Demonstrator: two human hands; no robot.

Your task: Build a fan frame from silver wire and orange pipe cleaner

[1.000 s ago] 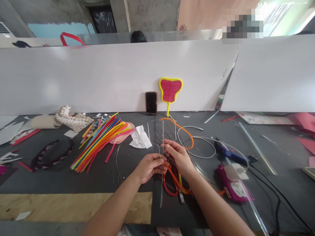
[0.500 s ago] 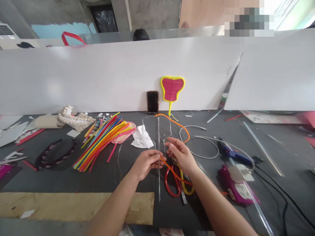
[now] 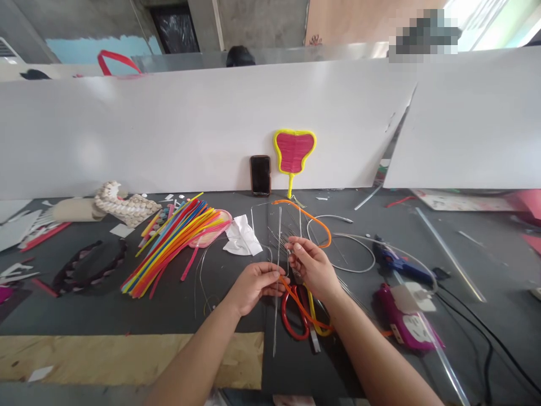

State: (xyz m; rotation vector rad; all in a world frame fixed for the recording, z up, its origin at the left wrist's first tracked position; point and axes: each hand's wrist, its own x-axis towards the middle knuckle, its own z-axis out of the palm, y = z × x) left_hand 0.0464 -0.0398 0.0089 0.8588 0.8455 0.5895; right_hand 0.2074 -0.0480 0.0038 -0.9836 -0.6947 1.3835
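My left hand is closed in a pinch on a thin metal wire and the end of an orange pipe cleaner. Close beside it, my right hand has its thumb and fingertips pressed together on a thin wire; the exact grip is partly hidden. Another orange length curves from the bent wire's top round behind my right hand. Below the hands lie scissors with a red handle and a yellow one, partly covered by the orange strand.
Coloured pipe cleaners lie bundled at left, near crumpled white paper and a braided dark band. A phone and a yellow-edged pink fan lean on the white partition. A blue glue gun lies right.
Both hands stay close together, with the left slightly lower and further right. The bent wire and orange strand have shifted a little right and tilted. The view has also moved slightly.
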